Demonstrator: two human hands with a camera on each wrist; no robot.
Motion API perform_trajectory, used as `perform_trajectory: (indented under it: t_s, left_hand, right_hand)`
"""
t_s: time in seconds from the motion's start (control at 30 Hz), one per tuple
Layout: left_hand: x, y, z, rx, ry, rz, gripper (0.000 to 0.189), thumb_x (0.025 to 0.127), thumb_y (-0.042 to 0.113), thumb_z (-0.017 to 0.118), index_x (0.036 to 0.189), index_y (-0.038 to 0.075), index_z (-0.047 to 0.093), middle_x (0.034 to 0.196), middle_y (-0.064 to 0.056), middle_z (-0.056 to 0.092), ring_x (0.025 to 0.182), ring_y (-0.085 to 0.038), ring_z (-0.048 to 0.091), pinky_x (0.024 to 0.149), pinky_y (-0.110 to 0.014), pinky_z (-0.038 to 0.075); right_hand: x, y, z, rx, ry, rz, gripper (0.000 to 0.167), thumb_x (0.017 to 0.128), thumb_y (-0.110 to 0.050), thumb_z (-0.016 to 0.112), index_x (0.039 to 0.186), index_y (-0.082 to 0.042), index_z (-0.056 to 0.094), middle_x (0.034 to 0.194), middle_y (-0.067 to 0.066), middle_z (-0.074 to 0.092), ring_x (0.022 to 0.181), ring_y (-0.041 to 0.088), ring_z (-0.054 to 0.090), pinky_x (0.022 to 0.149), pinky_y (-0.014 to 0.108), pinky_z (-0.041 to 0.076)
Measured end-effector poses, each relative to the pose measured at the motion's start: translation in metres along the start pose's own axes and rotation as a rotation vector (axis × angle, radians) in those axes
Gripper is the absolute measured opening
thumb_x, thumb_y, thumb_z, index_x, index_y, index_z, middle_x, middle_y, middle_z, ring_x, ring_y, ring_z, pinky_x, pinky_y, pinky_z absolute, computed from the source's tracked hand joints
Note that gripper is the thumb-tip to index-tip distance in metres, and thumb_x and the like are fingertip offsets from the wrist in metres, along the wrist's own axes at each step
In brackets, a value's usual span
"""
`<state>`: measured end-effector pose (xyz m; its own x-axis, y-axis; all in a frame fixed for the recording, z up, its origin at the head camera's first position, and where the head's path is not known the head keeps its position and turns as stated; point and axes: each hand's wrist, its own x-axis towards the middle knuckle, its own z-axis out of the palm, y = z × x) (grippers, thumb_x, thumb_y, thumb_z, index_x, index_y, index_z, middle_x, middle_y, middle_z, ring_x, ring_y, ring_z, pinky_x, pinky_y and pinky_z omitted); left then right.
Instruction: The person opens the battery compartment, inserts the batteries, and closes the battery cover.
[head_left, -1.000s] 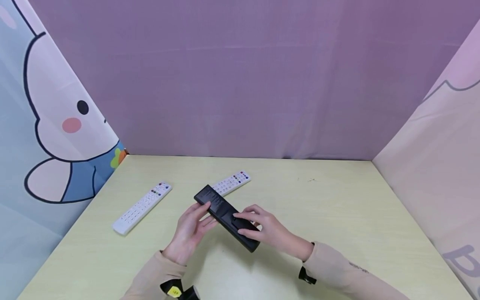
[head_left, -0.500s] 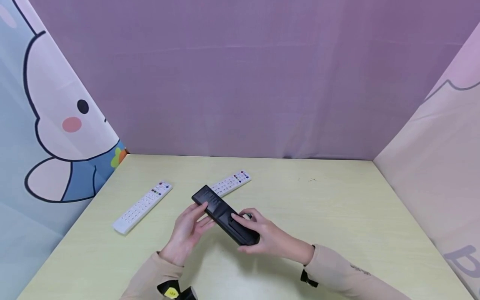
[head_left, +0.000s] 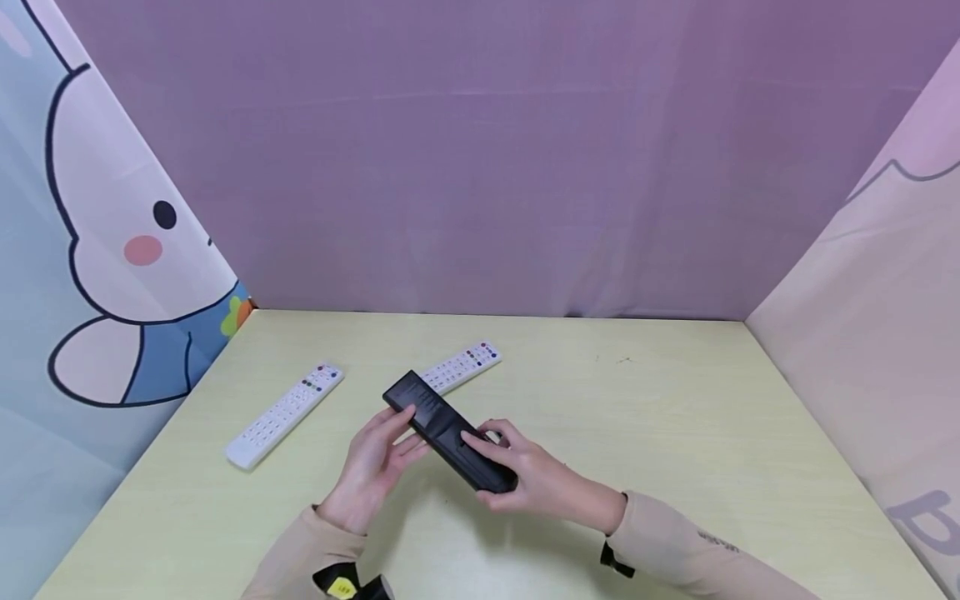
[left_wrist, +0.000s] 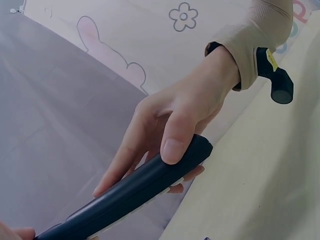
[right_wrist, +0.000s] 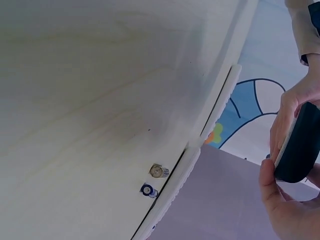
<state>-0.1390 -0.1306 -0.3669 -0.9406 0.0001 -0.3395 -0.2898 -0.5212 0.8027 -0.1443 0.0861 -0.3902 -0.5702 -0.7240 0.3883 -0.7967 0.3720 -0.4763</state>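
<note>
A black remote control (head_left: pixel 438 421) is held above the table, its back facing up, slanting from upper left to lower right in the head view. My left hand (head_left: pixel 371 467) holds its far left end, thumb on the back's edge and fingers beneath. Round the near right end curls my right hand (head_left: pixel 532 475), its thumb laid on the back panel. In the left wrist view the right hand (left_wrist: pixel 180 115) grips the remote (left_wrist: pixel 135 187) by its end, the thumb on top. The right wrist view shows the remote (right_wrist: pixel 300 147) between both hands, with its pale underside edge.
Two white remotes lie on the table (head_left: pixel 675 450): one at left (head_left: pixel 285 417), another (head_left: pixel 461 367) behind the black one and partly covered by it. In the right wrist view, two small batteries, one tan-ended (right_wrist: pixel 159 171) and one blue-rimmed (right_wrist: pixel 148 190), stand beside a white remote's edge.
My right hand's fingers have gone from touching the remote's back to wrapping its near end, thumb on the back. The remote has shifted slightly left; the last half second shows almost no motion.
</note>
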Motion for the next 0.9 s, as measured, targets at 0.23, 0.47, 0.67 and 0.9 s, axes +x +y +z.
perform_trajectory:
  t_s: [0.23,0.47,0.67,0.9]
  left_hand:
    - [-0.001,0.001,0.001,-0.021,-0.004,0.007,0.045,0.088,0.009,0.050,0.127,-0.003,0.031,0.094,-0.005,0.061,0.083,-0.021,0.063,0.081,-0.031,0.052]
    - [-0.002,0.003,0.001,-0.041,0.011,0.005,0.042,0.088,0.011,0.052,0.124,-0.001,0.034,0.093,-0.003,0.061,0.084,-0.020,0.063,0.082,-0.032,0.052]
    - [-0.002,0.004,0.000,-0.055,0.028,0.013,0.038,0.090,0.010,0.048,0.124,0.000,0.034,0.093,-0.003,0.061,0.083,-0.020,0.063,0.083,-0.033,0.051]
    - [-0.002,0.006,0.001,-0.079,0.032,0.014,0.034,0.090,0.009,0.047,0.121,0.001,0.036,0.089,-0.002,0.061,0.082,-0.021,0.063,0.082,-0.034,0.052]
  right_hand:
    - [-0.003,0.002,0.002,0.004,0.053,-0.016,0.069,0.074,-0.022,0.070,0.135,-0.015,0.037,0.122,0.017,0.040,0.092,0.021,0.052,0.071,0.019,0.050]
    - [-0.007,0.002,0.002,-0.017,0.142,-0.041,0.063,0.071,-0.023,0.073,0.127,-0.011,0.046,0.121,0.016,0.041,0.102,0.024,0.049,0.077,0.025,0.051]
    - [-0.010,0.000,0.002,-0.025,0.192,-0.041,0.061,0.066,-0.019,0.076,0.122,-0.008,0.051,0.122,0.015,0.041,0.103,0.021,0.049,0.084,0.025,0.049]
    - [-0.012,-0.002,0.001,-0.012,0.220,-0.057,0.057,0.063,-0.015,0.078,0.115,-0.006,0.056,0.122,0.013,0.042,0.104,0.025,0.049,0.087,0.025,0.048]
